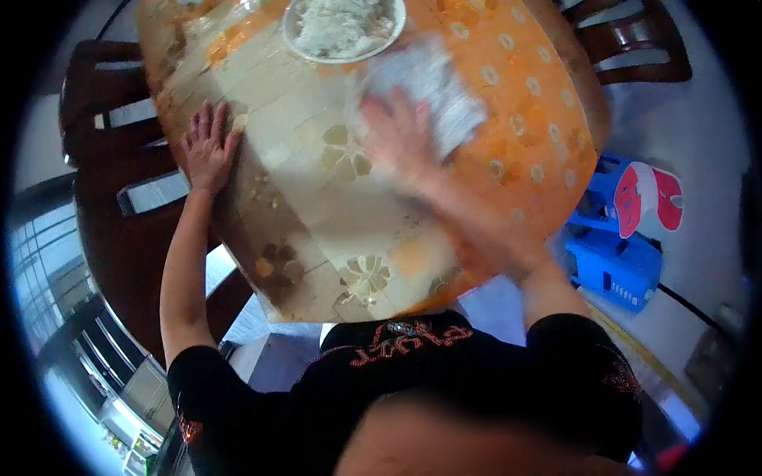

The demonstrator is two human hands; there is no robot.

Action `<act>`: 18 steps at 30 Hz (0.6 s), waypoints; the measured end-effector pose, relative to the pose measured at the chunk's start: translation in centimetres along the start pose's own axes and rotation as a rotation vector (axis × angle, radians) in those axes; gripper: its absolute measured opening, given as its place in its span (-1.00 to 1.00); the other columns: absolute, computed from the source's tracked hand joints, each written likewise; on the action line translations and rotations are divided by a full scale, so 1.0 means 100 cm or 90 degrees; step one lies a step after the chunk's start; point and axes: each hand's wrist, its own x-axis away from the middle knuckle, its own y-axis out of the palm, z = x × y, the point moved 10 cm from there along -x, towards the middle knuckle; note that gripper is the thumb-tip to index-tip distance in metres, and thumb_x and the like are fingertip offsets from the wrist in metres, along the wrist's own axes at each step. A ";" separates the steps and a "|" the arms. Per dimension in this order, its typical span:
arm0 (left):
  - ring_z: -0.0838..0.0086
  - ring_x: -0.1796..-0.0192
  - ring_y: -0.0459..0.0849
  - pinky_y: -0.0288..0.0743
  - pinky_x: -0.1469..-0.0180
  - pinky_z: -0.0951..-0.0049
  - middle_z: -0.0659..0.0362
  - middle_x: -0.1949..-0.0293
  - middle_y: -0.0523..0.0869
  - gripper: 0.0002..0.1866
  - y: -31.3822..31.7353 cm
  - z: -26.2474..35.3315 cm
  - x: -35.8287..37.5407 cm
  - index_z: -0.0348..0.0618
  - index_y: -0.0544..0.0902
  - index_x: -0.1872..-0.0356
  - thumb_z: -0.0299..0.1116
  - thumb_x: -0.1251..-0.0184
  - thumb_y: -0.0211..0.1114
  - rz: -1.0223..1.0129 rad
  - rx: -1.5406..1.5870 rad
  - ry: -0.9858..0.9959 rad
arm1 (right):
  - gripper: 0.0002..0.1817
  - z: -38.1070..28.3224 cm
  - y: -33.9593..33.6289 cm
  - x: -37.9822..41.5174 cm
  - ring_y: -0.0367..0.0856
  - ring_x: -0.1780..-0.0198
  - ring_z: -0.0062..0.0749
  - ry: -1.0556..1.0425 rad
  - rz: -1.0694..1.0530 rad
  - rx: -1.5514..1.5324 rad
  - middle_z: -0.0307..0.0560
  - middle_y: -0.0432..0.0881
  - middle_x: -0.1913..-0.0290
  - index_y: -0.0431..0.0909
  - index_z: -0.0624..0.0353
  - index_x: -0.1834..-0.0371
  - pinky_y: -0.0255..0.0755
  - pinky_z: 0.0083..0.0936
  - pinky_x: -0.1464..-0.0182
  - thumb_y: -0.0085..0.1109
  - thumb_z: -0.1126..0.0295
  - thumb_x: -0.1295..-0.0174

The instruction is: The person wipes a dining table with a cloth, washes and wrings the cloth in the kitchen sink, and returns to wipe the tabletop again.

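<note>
My left hand (209, 148) lies flat on the tabletop near its left edge, fingers spread and nothing in them. My right hand (401, 135), smeared by motion, is on a whitish cloth (452, 99) that lies against the table surface. The cloth spreads out beyond the fingers, mostly to the right, and is blurred too. Just past the cloth stands a white bowl (290, 36) heaped with white rice (345, 24). Under both hands is a table (317, 206) covered in a patterned orange and beige cover with flower motifs.
Dark wooden chairs stand at the left (111, 111) and at the upper right (635, 40). To the right of the table, on the floor, are a blue plastic stool (619, 270) and a red and white item (651, 198) on blue plastic.
</note>
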 end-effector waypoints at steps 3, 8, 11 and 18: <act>0.16 -0.40 0.04 -0.16 -0.33 -0.03 0.16 -0.40 0.08 -0.39 0.004 -0.004 0.000 0.23 0.21 -0.33 0.09 -0.25 -0.04 0.003 -0.029 0.026 | -0.37 -0.137 -0.001 0.036 -0.04 -0.41 -0.02 -0.169 -0.238 -0.164 -0.10 0.16 -0.35 0.21 0.16 -0.28 -0.26 0.19 -0.32 -0.05 0.04 -0.20; -0.04 -0.29 0.18 0.14 -0.18 -0.10 -0.09 -0.20 0.32 -0.41 -0.067 0.044 0.017 -0.03 0.35 -0.20 -0.13 -0.09 0.18 0.038 0.160 -0.071 | -0.53 -0.073 -0.028 0.044 0.26 -0.19 -0.18 -0.172 0.025 -0.438 -0.03 0.32 -0.18 0.32 0.19 -0.16 0.10 -0.18 -0.20 0.02 0.32 -0.16; -0.09 -0.32 0.12 0.03 -0.24 -0.12 -0.18 -0.23 0.25 -0.35 -0.091 0.159 0.068 -0.02 0.37 -0.20 -0.09 -0.01 0.24 -0.190 0.323 0.034 | -0.50 0.067 -0.055 0.034 0.14 -0.34 -0.17 0.042 0.064 0.066 0.00 0.20 -0.32 0.30 0.07 -0.22 0.11 -0.15 -0.26 0.04 0.28 -0.19; -0.04 -0.41 -0.13 -0.27 -0.26 -0.33 0.02 -0.39 0.00 -0.29 -0.044 0.133 -0.002 0.39 0.27 -0.28 0.31 -0.05 0.02 -0.118 0.258 0.031 | -0.41 0.121 -0.037 0.041 -0.16 -0.45 -0.18 0.150 0.046 0.238 -0.19 -0.02 -0.44 0.09 -0.15 -0.38 -0.24 0.20 -0.27 -0.17 0.05 -0.26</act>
